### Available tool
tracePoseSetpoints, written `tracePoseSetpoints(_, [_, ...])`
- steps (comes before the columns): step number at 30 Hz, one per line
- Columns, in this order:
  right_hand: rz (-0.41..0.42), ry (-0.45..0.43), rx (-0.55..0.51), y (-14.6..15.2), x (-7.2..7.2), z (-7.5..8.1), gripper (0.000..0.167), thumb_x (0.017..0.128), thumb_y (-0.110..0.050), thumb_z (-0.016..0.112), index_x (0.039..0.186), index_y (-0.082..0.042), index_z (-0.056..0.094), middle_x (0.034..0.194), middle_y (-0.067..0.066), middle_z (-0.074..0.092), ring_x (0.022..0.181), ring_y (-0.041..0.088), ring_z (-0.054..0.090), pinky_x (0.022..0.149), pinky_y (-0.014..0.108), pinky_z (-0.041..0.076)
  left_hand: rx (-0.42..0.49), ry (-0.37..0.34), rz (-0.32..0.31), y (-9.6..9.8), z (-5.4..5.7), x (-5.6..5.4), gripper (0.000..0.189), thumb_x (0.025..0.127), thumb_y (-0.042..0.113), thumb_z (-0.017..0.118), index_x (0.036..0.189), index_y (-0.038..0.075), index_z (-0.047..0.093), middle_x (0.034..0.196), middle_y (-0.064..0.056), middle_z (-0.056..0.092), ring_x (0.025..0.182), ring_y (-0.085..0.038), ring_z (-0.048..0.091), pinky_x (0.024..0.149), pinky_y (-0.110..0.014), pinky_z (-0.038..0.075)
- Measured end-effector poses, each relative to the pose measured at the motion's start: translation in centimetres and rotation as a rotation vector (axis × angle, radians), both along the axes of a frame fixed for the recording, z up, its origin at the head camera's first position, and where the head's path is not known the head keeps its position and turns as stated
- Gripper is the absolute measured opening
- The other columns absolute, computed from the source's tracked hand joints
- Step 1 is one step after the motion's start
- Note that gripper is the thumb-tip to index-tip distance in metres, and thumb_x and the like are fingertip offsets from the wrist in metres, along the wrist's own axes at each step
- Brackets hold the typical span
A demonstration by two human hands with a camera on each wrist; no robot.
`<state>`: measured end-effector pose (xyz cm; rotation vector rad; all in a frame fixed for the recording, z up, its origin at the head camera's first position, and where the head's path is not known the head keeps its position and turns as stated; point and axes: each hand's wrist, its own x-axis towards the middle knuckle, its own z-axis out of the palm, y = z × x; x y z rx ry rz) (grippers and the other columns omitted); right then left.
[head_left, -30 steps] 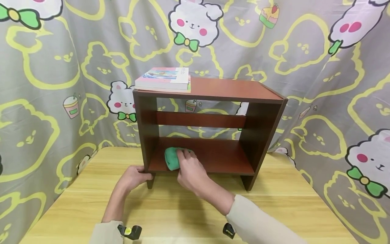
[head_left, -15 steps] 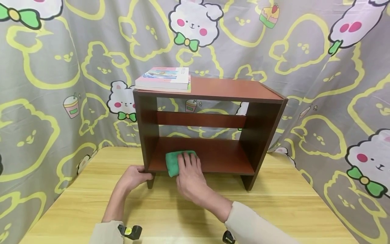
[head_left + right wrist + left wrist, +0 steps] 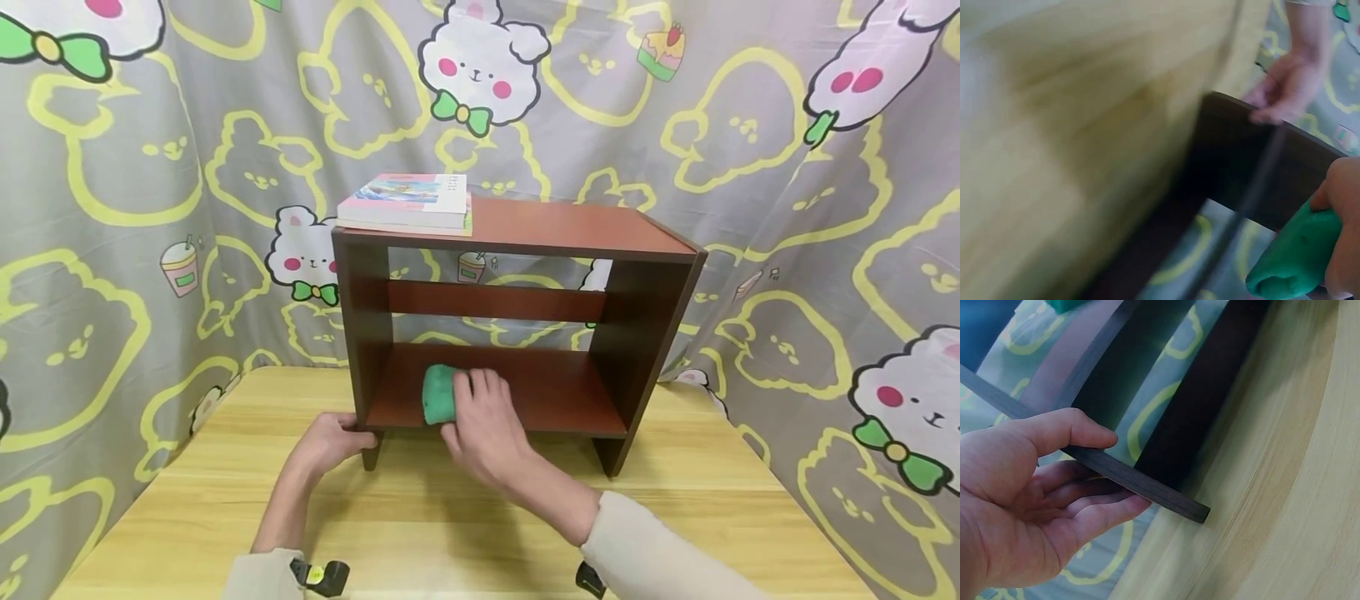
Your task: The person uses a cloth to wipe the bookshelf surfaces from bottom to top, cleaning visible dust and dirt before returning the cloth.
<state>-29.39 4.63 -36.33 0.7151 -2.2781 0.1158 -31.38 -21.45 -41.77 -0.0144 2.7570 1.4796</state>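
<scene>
Shelf unit (image 3: 555, 223): reddish-brown smooth boards, dark brown side panels, boxy, open front, one crossbar at the far side. Green cloth (image 3: 438, 395): soft, matte, bunched into a thick roll. Table (image 3: 390, 533): pale yellow wood grain. Curtain (image 3: 247, 125): gray fabric, slightly creased, yellow outlines and white rabbit prints. Right hand (image 3: 491, 425) reaches in from near right, palm down, fingers curled round the cloth. Left hand (image 3: 330, 442) grips the left panel (image 3: 360, 350) low at its near edge, thumb one side, fingers the other. Cloth is in the lower bay, left of center, near the front edge; full contact with the board unclear. Books (image 3: 405, 200) stacked flat on top, left end.
</scene>
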Motion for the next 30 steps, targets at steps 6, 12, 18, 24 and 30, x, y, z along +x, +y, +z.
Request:
tracePoseSetpoints(6, [0.165, 0.11, -0.161, 1.8, 1.7, 7.0, 0.047, 0.077, -0.013, 0.072, 0.118, 0.001, 0.053, 0.109, 0.017, 0.057, 0.105, 0.034, 0.052, 0.089, 0.046, 0.048, -0.01, 0.005, 0.005, 0.0, -0.1, 0.0, 0.038, 0.08, 0.017, 0.073, 0.115, 0.003, 0.076, 0.116, -0.015, 0.074, 0.109, -0.029, 0.066, 0.092, -0.046, 0.052])
tracePoseSetpoints(12, [0.286, 0.373, -0.235, 3.5, 3.4, 16.0, 0.048, 0.083, -0.009, 0.069, 0.125, 0.006, 0.053, 0.111, 0.024, 0.057, 0.105, 0.038, 0.053, 0.088, 0.049, 0.045, 0.0, 0.025, 0.001, -0.2, -0.1, -0.2, 0.036, 0.079, 0.015, 0.074, 0.112, -0.001, 0.075, 0.107, -0.011, 0.076, 0.1, -0.022, 0.066, 0.083, -0.035, 0.052])
tracePoseSetpoints(18, [0.194, 0.417, -0.275, 4.9, 2.2, 21.4, 0.049, 0.088, -0.005, 0.055, 0.137, -0.005, 0.057, 0.119, 0.025, 0.057, 0.116, 0.041, 0.05, 0.097, 0.057, 0.04, -0.01, 0.028, -0.008, -0.4, 0.1, -0.2, 0.039, 0.08, 0.015, 0.073, 0.115, -0.001, 0.074, 0.109, -0.014, 0.076, 0.103, -0.026, 0.066, 0.085, -0.04, 0.054])
tracePoseSetpoints(24, [-0.049, 0.118, -0.208, 4.4, -0.5, 20.7, 0.05, 0.093, -0.01, 0.05, 0.142, -0.015, 0.053, 0.134, 0.023, 0.052, 0.13, 0.039, 0.043, 0.111, 0.055, 0.028, -0.004, 0.011, -0.002, -0.2, -0.1, -0.1, 0.041, 0.08, 0.015, 0.074, 0.118, -0.002, 0.073, 0.113, -0.016, 0.075, 0.105, -0.027, 0.067, 0.087, -0.042, 0.054])
tracePoseSetpoints(30, [-0.071, 0.021, -0.234, 2.6, -1.4, 20.0, 0.052, 0.094, -0.021, 0.044, 0.146, -0.017, 0.049, 0.143, 0.016, 0.047, 0.136, 0.035, 0.036, 0.117, 0.053, 0.018, -0.005, 0.012, -0.006, 0.0, -0.1, -0.1, 0.04, 0.08, 0.016, 0.074, 0.117, -0.001, 0.074, 0.112, -0.015, 0.075, 0.104, -0.027, 0.067, 0.086, -0.042, 0.054])
